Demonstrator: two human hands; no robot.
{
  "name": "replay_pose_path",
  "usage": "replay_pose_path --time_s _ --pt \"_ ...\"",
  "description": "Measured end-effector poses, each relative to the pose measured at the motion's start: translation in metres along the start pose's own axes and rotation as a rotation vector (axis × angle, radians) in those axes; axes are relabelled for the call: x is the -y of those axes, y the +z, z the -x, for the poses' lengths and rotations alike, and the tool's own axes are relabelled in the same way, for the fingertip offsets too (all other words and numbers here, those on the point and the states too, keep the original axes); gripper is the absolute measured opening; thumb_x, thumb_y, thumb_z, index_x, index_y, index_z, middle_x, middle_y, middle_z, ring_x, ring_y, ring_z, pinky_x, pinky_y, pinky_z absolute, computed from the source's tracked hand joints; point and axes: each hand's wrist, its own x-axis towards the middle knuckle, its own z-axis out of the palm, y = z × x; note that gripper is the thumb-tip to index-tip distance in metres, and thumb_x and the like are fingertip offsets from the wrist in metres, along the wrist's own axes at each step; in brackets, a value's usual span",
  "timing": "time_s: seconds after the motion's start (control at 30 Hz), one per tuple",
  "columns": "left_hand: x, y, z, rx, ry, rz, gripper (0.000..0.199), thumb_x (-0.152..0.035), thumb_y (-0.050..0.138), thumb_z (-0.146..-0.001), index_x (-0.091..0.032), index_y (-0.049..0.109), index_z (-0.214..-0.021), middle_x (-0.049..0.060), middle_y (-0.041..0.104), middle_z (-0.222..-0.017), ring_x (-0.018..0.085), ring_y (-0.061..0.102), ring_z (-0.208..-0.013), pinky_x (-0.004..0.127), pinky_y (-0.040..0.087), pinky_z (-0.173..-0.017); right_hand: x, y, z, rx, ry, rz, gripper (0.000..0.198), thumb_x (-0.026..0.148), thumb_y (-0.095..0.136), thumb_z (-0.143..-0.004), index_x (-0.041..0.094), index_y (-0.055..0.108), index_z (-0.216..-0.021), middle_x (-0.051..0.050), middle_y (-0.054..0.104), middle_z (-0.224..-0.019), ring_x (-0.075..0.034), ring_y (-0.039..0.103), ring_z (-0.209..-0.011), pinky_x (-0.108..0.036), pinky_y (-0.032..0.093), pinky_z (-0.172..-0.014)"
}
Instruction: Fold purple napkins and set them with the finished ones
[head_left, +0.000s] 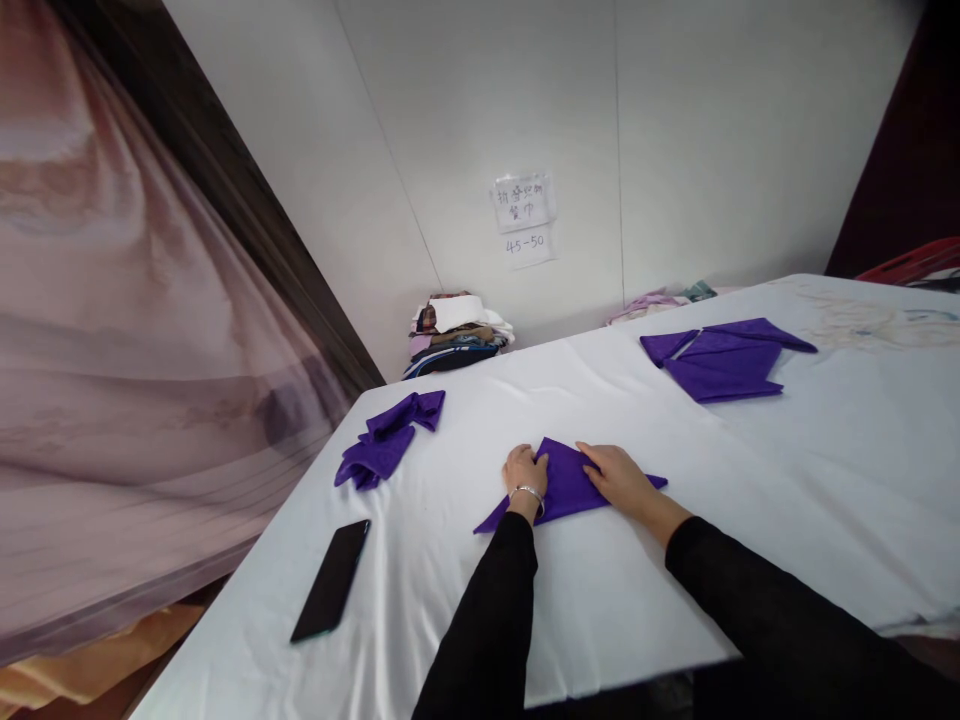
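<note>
A purple cloth napkin (568, 486), folded into a rough triangle with its peak pointing away from me, lies flat on the white-covered table. My left hand (523, 470), a bracelet at its wrist, has curled fingers on the napkin's left slanting edge. On the opposite slope, my right hand (616, 478) grips the edge between thumb and fingers; some fingertips are hidden. Farther off to the right rests another folded purple napkin (720, 362) with pointed corners. A crumpled purple napkin (386, 440) sits to the left of my hands.
A dark phone (331, 582) lies on the white tablecloth (450, 600) at the left. Behind the far table edge, a stack of folded cloths (456, 335) stands against the wall beneath a handwritten paper sign (523, 218). A pinkish curtain (135, 330) hangs along the left.
</note>
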Motion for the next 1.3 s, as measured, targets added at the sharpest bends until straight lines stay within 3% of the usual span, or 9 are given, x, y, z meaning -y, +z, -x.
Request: replay_pose_path --time_s 0.13,0.47,0.63,0.77,1.03,1.3 --pt "-0.001 0.002 0.002 -0.033 -0.007 -0.04 0.019 -0.031 0.047 -0.081 -0.021 0.061 -0.089 0.006 0.054 -0.121 0.019 0.043 -0.117 0.034 0.029 -0.1 0.001 0.0 0.002 0.006 0.026 0.118 0.042 0.023 0.038 -0.086 0.018 0.047 -0.126 -0.009 0.061 -0.112 -0.023 0.053 -0.102 -0.04 0.036 -0.091" --pt "0.002 0.006 -0.003 -0.064 0.003 -0.119 0.014 -0.028 0.049 -0.08 -0.018 0.059 -0.083 0.008 0.056 -0.114 0.02 0.045 -0.113 0.031 0.032 -0.096 0.015 -0.007 0.003 0.052 0.087 0.208 0.039 0.028 0.036 -0.088 0.02 0.048 -0.124 -0.01 0.053 -0.125 -0.025 0.041 -0.118 -0.046 0.022 -0.1" --pt "0.002 0.006 -0.003 -0.081 0.018 -0.131 0.014 -0.03 0.05 -0.08 -0.018 0.058 -0.083 0.008 0.056 -0.11 0.021 0.047 -0.11 0.032 0.034 -0.093 0.02 -0.005 0.004 0.145 0.039 0.176 0.05 0.047 0.028 -0.091 0.021 0.039 -0.133 -0.009 0.042 -0.136 -0.025 0.029 -0.128 -0.048 0.014 -0.104" --pt "0.001 0.004 -0.001 -0.095 0.015 -0.13 0.015 -0.03 0.05 -0.08 -0.018 0.058 -0.086 0.008 0.059 -0.103 0.021 0.05 -0.105 0.033 0.037 -0.09 0.018 -0.004 0.006 0.255 0.078 0.185 0.067 0.062 0.02 -0.086 0.02 0.031 -0.138 -0.011 0.029 -0.144 -0.028 0.019 -0.133 -0.05 0.012 -0.104" --pt "0.001 0.006 0.001 -0.121 0.002 -0.129 0.035 -0.025 0.043 -0.083 -0.016 0.05 -0.116 0.01 0.051 -0.127 0.023 0.04 -0.121 0.037 0.029 -0.101 0.007 -0.014 0.016 0.261 0.189 0.254 0.074 0.068 0.013 -0.083 0.023 0.026 -0.14 -0.008 0.025 -0.146 -0.027 0.014 -0.134 -0.049 0.008 -0.106" --pt "0.0 0.01 0.003 -0.116 -0.011 -0.14 0.043 -0.021 0.038 -0.084 -0.012 0.044 -0.125 0.011 0.045 -0.134 0.022 0.036 -0.125 0.035 0.025 -0.105 -0.015 -0.025 0.034 0.256 0.289 0.36 0.071 0.067 0.014 -0.083 0.025 0.028 -0.139 -0.006 0.023 -0.147 -0.027 0.014 -0.134 -0.051 0.009 -0.105"
